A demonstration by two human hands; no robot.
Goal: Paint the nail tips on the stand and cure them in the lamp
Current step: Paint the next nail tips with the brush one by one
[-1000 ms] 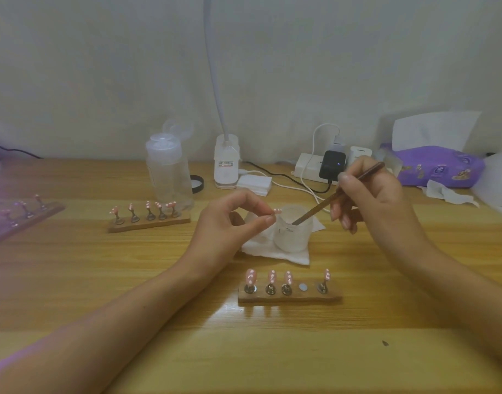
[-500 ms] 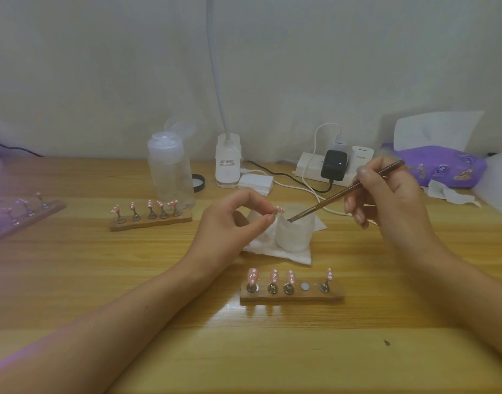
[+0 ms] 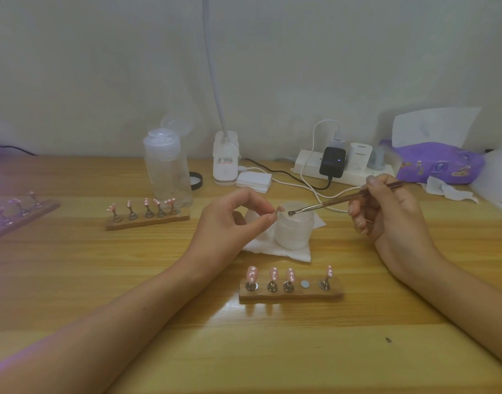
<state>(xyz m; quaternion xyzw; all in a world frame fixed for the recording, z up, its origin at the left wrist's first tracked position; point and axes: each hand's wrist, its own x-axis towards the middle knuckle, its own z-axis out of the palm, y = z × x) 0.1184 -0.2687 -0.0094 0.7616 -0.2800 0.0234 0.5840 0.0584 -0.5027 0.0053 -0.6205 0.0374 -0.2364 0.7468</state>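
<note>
- The left forearm reaches in from the near left across the desk (image 3: pixel 101 280). The left hand (image 3: pixel 229 220) is raised just left of the jar, thumb and forefinger pinching a single pink nail tip (image 3: pixel 280 209); the other fingers are curled behind.
- The right hand (image 3: pixel 392 214) comes in from the right with its fingers curled round a slim metallic tool (image 3: pixel 329 202). It is held like a pen, with the forefinger lying on top. The shaft slants down to the left, and its small dark end sits over the mouth of the jar, just beside the pinched nail tip but not touching it.
- A second ago the tool stood steeper with its end down inside the jar. It now lies flatter with the end lifted to the rim, and the right hand has drawn off to the right. The left hand has barely moved.
- A white gooseneck lamp (image 3: pixel 226 159) stands at the far edge, with a clear pump bottle (image 3: pixel 167 169) to its left.
- Far right are a purple tissue pack (image 3: pixel 440 163) and a white power strip (image 3: pixel 343 169) with plugs and cables.
- The frosted white jar (image 3: pixel 293 228) rests on a white wipe (image 3: pixel 278 248) between the hands.
- The near wooden stand (image 3: pixel 291 291) carries four pink tips and one bare holder (image 3: pixel 304 284).
- A far wooden stand (image 3: pixel 147 217) to the left holds five tips.
- A third stand (image 3: pixel 19 211) at the left edge sits in purple light.
</note>
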